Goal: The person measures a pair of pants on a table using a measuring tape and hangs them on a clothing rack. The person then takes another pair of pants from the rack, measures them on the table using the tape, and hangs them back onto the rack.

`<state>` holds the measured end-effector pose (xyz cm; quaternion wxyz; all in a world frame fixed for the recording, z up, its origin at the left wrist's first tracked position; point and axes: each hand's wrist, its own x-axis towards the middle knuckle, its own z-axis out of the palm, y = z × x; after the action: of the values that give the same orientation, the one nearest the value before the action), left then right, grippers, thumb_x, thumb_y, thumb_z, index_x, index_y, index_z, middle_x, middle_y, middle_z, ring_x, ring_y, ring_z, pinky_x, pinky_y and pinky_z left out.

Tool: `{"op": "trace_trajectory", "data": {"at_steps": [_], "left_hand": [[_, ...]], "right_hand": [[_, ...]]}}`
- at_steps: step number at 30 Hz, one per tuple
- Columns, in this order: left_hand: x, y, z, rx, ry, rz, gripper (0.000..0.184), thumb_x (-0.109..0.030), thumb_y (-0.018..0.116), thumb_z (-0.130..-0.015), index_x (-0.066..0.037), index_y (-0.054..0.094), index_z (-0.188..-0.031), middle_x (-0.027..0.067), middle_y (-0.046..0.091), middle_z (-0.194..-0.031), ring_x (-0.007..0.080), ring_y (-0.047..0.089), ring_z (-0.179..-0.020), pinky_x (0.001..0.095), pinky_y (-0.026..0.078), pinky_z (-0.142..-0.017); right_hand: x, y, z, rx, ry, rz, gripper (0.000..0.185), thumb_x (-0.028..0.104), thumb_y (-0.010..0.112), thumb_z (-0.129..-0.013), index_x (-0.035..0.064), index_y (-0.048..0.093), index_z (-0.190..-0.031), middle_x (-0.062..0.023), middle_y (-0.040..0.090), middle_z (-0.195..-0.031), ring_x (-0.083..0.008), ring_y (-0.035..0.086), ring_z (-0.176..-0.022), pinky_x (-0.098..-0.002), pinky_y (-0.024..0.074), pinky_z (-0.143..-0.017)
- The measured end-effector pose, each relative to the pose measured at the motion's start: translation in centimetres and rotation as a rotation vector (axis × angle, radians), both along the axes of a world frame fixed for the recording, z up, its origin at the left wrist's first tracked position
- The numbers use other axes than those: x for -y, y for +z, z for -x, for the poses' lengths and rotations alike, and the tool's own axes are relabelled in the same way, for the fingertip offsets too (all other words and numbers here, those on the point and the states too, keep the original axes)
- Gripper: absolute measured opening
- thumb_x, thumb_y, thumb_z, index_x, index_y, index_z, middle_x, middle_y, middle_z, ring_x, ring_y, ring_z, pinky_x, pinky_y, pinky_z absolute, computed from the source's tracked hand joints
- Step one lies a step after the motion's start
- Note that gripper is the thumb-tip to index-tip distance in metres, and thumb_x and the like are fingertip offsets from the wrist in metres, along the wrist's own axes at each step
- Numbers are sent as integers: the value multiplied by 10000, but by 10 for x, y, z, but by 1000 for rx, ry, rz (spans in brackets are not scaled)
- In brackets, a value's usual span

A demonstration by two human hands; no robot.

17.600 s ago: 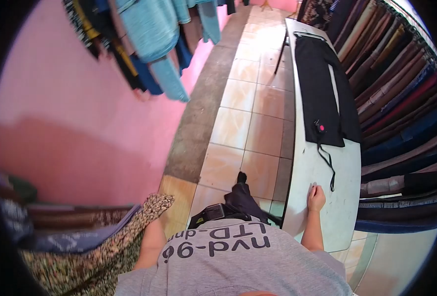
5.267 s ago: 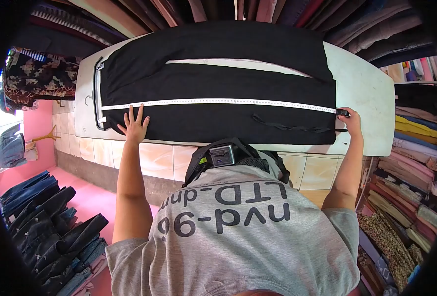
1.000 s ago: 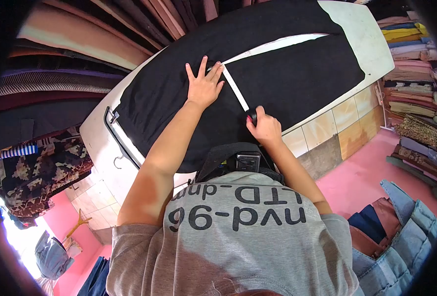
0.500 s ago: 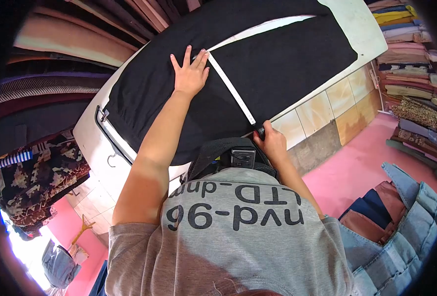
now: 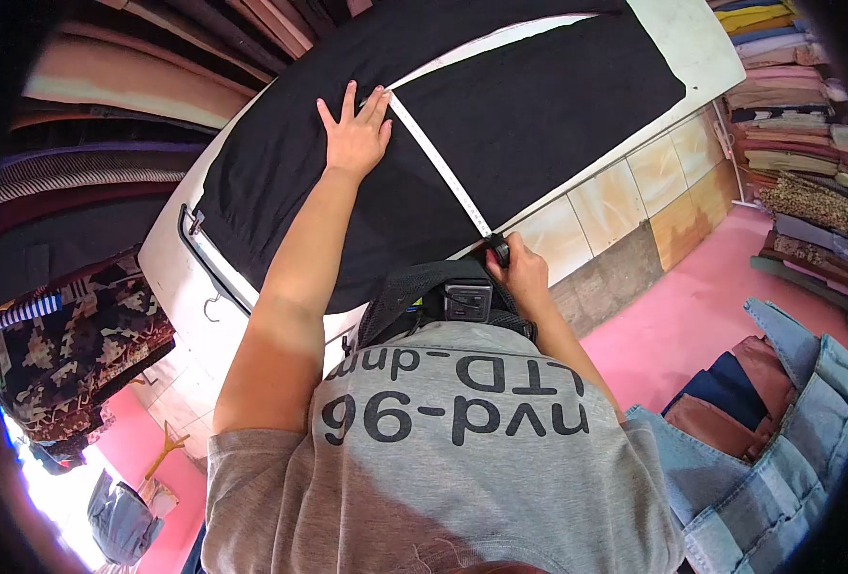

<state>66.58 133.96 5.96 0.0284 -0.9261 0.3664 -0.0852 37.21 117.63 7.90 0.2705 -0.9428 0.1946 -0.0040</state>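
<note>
Black cloth point(image 5: 548, 124) lies spread over a white table, with a long gap in it showing the white top. Across the cloth runs the white blade of a tape measure point(image 5: 440, 167). At its far end my left hand point(image 5: 355, 139) lies flat with fingers spread, the fingertips by the blade's end. My right hand point(image 5: 524, 268) is closed round the tape measure's black case at the table's near edge.
The white table point(image 5: 677, 48) has a metal rod with a hook point(image 5: 211, 308) at its left side. Folded fabrics point(image 5: 787, 115) are stacked at right, hanging cloths point(image 5: 108, 163) at left. A denim organiser point(image 5: 768, 478) stands at lower right above the pink floor point(image 5: 672, 287).
The view has shifted slightly, so table and hands sit a little further left and up. My right hand has turned a little, showing more of the black case. My left hand stays on the cloth.
</note>
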Motion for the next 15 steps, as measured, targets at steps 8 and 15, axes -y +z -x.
{"op": "trace_trajectory", "data": {"at_steps": [8,15], "left_hand": [[-2,-4,-1,-10,-9,56,491,-325,508,-905,-224,423,-1378,-96,370,-1446,260,236,-1383,696,143,-1032],[-3,0,-1,-138,59,159,594,-371,532,-893,-209,322,-1425,-46,457,-1379,229,228,-1387,628,130,-1078]], "right_hand": [[2,-5,1,-6,18,-29,347,282,702,-782,66,467,-918,-167,625,-702,-362,629,-633,-432,495,-543],[9,4,-2,35,-3,-186,324,258,685,-795,56,472,-931,-198,622,-702,-385,629,-656,-444,499,-570]]}}
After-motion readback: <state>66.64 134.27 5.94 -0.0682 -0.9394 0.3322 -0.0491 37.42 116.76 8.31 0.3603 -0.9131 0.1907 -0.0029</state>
